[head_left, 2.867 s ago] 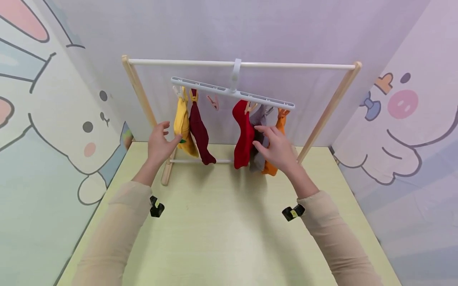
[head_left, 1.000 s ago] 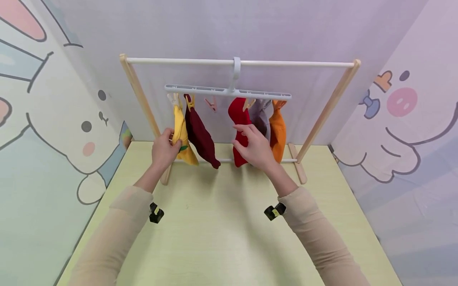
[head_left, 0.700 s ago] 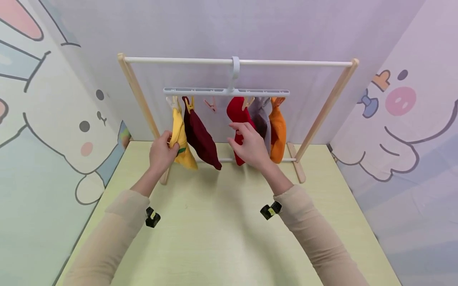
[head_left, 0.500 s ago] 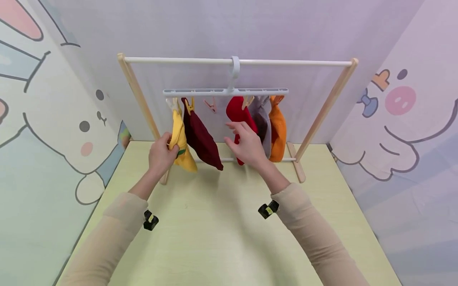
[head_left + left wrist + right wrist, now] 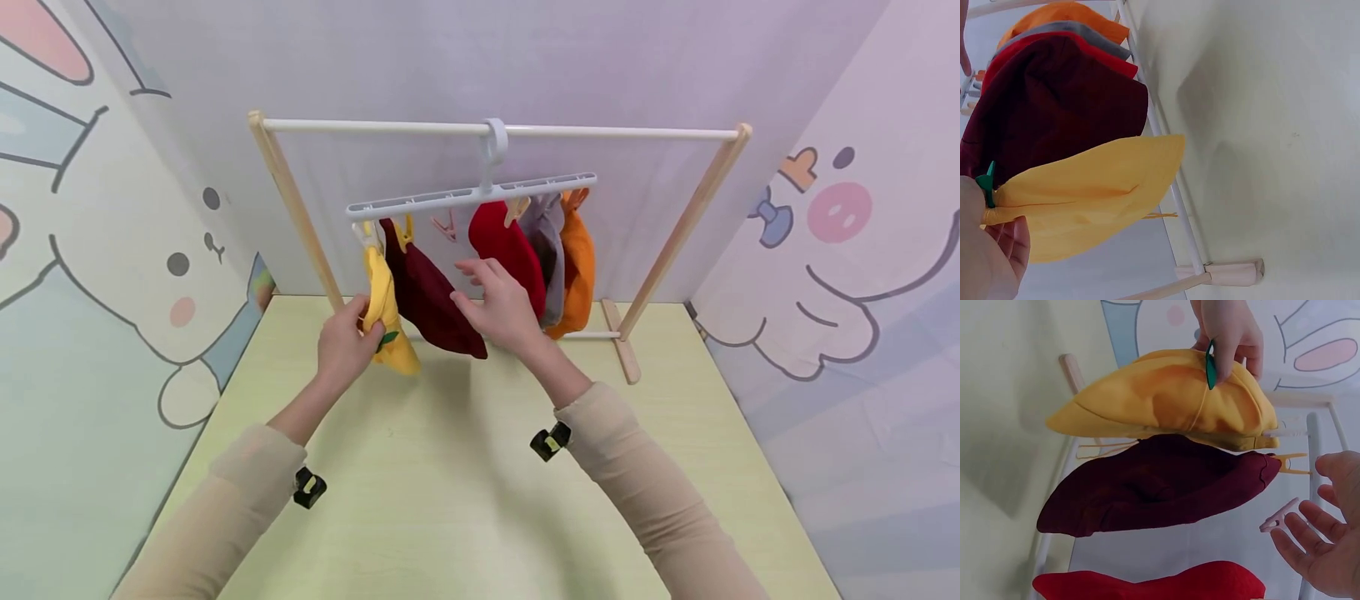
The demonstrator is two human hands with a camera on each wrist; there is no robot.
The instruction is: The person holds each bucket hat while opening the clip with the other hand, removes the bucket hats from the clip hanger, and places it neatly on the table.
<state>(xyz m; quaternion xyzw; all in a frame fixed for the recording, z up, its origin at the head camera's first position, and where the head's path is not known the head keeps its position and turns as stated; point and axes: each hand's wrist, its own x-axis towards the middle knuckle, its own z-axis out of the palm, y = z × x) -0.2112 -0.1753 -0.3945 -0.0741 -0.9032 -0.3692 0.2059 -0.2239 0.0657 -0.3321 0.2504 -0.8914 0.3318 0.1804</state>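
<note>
My left hand (image 5: pixel 347 346) pinches a yellow cloth hat (image 5: pixel 385 287) near its small green leaf (image 5: pixel 1210 365). A white clip (image 5: pixel 367 236) holds this hat at the left end of a grey clip hanger (image 5: pixel 431 202). Beside it, a maroon hat (image 5: pixel 431 304) hangs from a yellow clip (image 5: pixel 405 233). My right hand (image 5: pixel 497 307) is held in the air with fingers apart, just right of the maroon hat and in front of the red hat (image 5: pixel 506 242); nothing is in it. The left wrist view shows the yellow hat (image 5: pixel 1097 187) stretched out sideways from the fingers.
A rack with a white top bar (image 5: pixel 615 132) and wooden legs (image 5: pixel 686 225) carries the hanger. Grey (image 5: pixel 553 250) and orange hats (image 5: pixel 577 267) hang at the right. A pink clip (image 5: pixel 446 226) dangles unused mid-hanger. Cartoon-printed cloth walls (image 5: pixel 817 275) surround the pale table (image 5: pixel 420 500).
My left hand took hold of the yellow hat and drew it down. The hanger's left end swung toward me. My right hand moved left from the grey hat to beside the maroon one.
</note>
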